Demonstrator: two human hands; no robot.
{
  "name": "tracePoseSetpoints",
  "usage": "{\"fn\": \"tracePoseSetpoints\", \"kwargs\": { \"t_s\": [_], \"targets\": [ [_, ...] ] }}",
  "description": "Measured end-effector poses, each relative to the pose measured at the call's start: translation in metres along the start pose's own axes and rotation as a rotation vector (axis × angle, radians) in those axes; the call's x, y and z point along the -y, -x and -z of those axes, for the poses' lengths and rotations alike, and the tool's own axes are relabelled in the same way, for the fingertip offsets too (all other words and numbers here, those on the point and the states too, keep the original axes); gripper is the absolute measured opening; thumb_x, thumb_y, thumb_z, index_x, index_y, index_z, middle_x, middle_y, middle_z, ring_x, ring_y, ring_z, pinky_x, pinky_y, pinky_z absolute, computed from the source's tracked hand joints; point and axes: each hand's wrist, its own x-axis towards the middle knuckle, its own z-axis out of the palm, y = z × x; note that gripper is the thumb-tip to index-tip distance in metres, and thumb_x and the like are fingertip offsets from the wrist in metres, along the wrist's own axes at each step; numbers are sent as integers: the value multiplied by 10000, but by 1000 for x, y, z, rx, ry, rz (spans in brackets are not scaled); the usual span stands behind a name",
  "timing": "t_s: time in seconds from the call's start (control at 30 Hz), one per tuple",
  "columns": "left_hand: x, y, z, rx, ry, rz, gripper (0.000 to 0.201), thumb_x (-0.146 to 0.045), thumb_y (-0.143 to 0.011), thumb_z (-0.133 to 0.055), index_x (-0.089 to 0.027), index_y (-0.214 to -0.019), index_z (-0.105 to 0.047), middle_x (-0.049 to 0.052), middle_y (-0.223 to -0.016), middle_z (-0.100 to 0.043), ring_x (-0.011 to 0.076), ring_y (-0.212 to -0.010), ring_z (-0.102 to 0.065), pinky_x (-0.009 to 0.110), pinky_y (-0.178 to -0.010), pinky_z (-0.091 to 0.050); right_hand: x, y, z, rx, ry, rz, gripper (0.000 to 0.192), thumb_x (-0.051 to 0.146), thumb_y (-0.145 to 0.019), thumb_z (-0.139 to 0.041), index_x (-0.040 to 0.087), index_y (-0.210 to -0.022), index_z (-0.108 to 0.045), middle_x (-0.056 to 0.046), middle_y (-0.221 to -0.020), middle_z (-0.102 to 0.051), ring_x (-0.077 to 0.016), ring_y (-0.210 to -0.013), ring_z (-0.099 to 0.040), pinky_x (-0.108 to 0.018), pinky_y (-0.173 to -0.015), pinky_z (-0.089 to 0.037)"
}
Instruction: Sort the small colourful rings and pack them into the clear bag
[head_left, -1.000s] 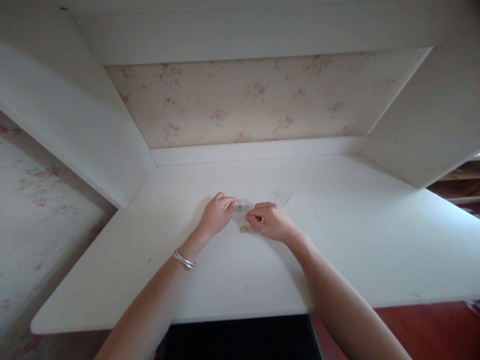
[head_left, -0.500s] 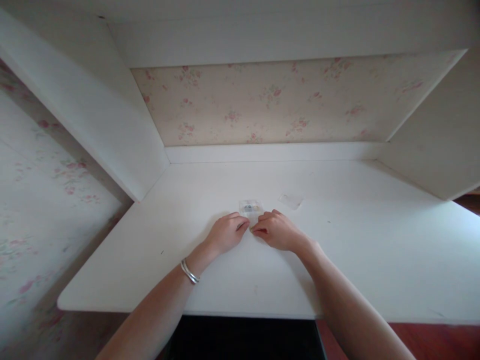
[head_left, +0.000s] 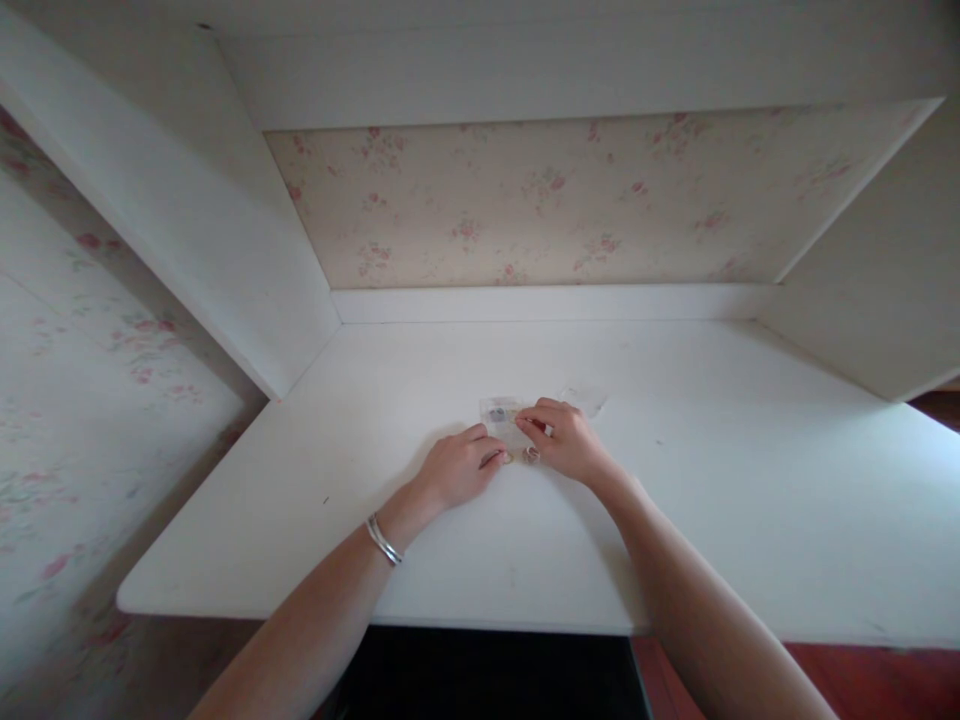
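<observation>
White tabletop (head_left: 712, 500) set in an alcove, floral wallpaper (head_left: 525, 200) behind. Small clear packet (head_left: 501, 414) lies mid-tabletop. Right hand (head_left: 571, 444) pinches its near right edge with fingertips; left hand (head_left: 459, 468) curled, fingertips at the packet's near left. Two small rings (head_left: 529, 456) lie between the hands. Bracelet (head_left: 382, 541) on left wrist.

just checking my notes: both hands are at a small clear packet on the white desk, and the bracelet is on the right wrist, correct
Not quite. The bracelet is on the left wrist, not the right, as the head view shows. The rest holds: the left hand and right hand are both at the small clear packet on the white desk.
</observation>
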Motion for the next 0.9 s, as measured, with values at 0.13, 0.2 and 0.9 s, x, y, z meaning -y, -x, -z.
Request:
{"fn": "tracePoseSetpoints", "kwargs": {
  "t_s": [0.13, 0.2, 0.9],
  "targets": [
    [0, 3, 0, 10, -69, -59, 316, -384, -917, -367, -266, -946, -659, 10, -919, -588, 139, -769, -586, 257, -672, -444, -8, -3, -8, -128, 39, -100, 230, 286, -889, -459, 214, -874, -677, -11, -734, -593, -115, -642, -522, -231, -648, -366],
    [0, 3, 1, 15, -83, -85, 320, -381, -919, -365, -269, -946, -664, 11, -914, -587, 139, -769, -588, 259, -672, -448, -12, -5, -12, -171, 61, -128, 230, 292, -889, -460, 220, -891, -678, -11, -743, -600, -119, -656, -532, -232, -655, -371],
    [1, 1, -3, -19, -47, -97, 289, -334, -930, -373, -227, -936, -641, 12, -933, -597, 132, -788, -597, 248, -686, -460, -21, -9, -6, -230, 102, -200, 273, 338, -885, -446, 238, -881, -699, -7, -728, -614, -121, -650, -548, -228, -624, -368]
  ]
}}
